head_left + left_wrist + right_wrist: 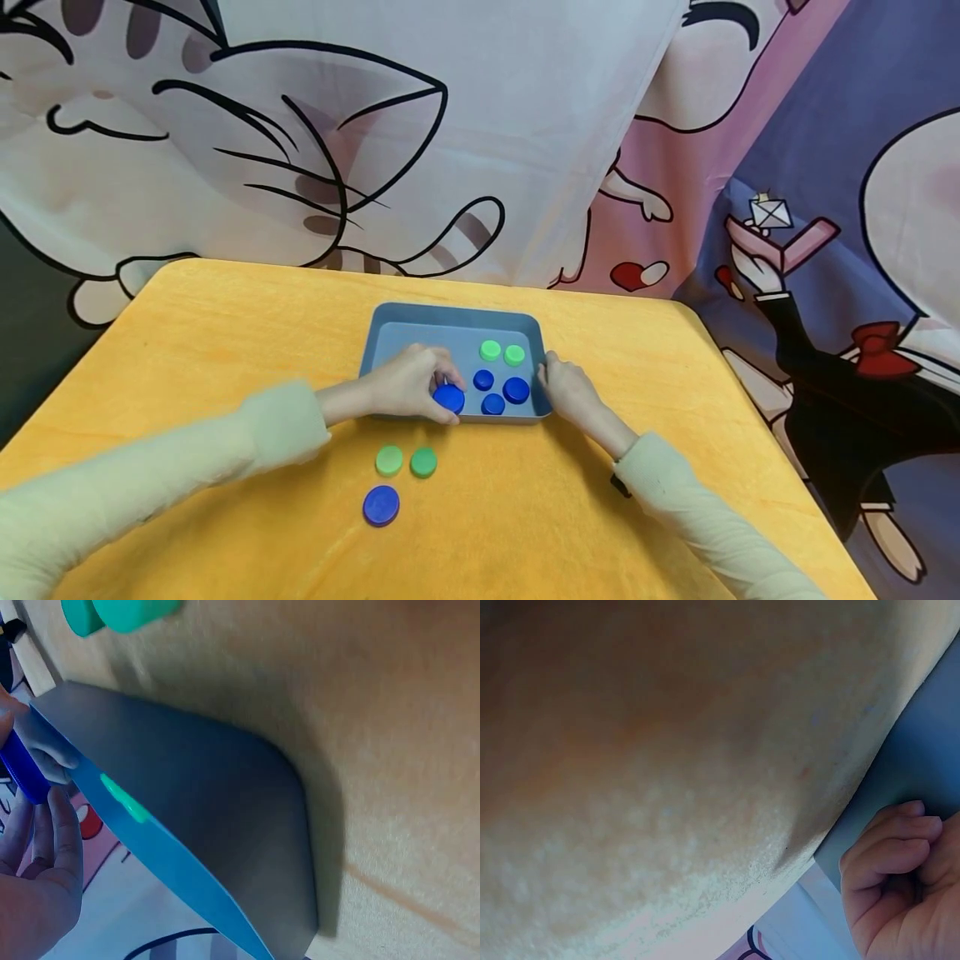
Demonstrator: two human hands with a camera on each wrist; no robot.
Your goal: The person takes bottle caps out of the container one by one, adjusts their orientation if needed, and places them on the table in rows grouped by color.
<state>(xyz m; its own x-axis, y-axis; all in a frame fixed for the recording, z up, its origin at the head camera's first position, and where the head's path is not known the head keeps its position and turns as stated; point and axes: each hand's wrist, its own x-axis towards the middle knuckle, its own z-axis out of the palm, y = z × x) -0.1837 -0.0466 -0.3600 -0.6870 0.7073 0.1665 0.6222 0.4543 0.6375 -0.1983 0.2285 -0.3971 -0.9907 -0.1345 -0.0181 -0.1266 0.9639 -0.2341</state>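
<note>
My left hand [411, 383] pinches a round blue cap [449, 398] between thumb and fingers, over the near side of a shallow blue-grey tray [420, 315]. In the left wrist view, the blue cap [24, 771] is seen edge-on above the tray's rim. My right hand [572, 390] holds the tray's right rim, and the right wrist view has its curled fingers [889, 859] against the outer wall. Inside the tray lie two light green caps [490, 350] and three blue caps [516, 390] of differing sizes.
On the yellow table [247, 333], in front of the tray, lie a light green cap [388, 460], a darker green cap [423, 462] and a large blue cap [381, 506]. A cartoon-printed cloth [525, 150] hangs behind the table and along its right side.
</note>
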